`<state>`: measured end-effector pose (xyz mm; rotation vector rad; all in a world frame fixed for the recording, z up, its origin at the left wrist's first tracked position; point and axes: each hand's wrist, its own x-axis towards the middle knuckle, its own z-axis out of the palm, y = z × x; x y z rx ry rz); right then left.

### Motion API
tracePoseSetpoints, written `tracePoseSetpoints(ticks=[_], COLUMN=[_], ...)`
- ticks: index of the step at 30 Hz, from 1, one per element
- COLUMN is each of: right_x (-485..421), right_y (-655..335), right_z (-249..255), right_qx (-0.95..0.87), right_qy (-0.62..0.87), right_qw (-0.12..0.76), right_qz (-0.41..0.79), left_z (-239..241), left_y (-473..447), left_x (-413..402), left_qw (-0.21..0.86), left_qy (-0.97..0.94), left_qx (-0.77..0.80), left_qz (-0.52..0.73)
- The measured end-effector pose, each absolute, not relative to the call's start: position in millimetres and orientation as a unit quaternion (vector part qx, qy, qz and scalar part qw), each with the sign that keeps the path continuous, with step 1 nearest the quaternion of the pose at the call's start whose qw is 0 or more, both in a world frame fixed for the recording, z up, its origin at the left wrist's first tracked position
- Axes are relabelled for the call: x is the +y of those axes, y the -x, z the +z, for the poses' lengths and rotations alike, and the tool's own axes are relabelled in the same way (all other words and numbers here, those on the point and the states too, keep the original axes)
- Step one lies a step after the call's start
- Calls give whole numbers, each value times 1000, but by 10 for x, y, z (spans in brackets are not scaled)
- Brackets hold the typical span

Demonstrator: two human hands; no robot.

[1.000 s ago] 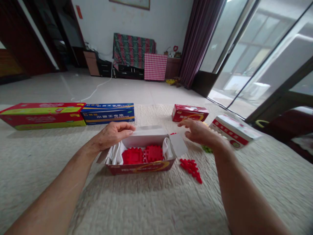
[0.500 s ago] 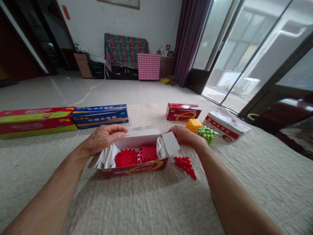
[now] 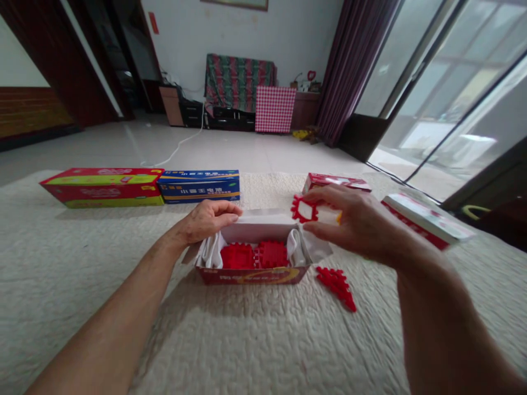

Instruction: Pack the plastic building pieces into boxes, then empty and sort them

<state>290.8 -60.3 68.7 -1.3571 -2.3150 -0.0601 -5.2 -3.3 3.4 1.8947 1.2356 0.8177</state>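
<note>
One red ring (image 3: 295,210) is pinched in the right hand (image 3: 356,222), just right of the frame's middle. The left hand (image 3: 206,220) touches the box (image 3: 255,276) (I can't tell if that grip is closed). Red blocks (image 3: 273,254) sit inside.

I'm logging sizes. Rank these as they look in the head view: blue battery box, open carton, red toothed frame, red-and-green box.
Open carton
Red-and-green box
Blue battery box
Red toothed frame
</note>
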Motion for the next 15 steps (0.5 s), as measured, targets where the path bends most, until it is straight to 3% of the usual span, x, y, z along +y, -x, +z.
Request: tracePoseSetpoints(ticks=[5,15], right_x=[-786,-684], right_y=[-2481,-2510], right_z=[649,508], right_qx=[-896,-883], right_qy=[410,453], right_qw=[144,80], right_qz=[87,96], left_z=[31,6], left_y=[60,68], left_x=[-39,-18], left_qw=[360,351], left_qy=[-736,-743], left_qx=[478,470], left_qz=[316,322])
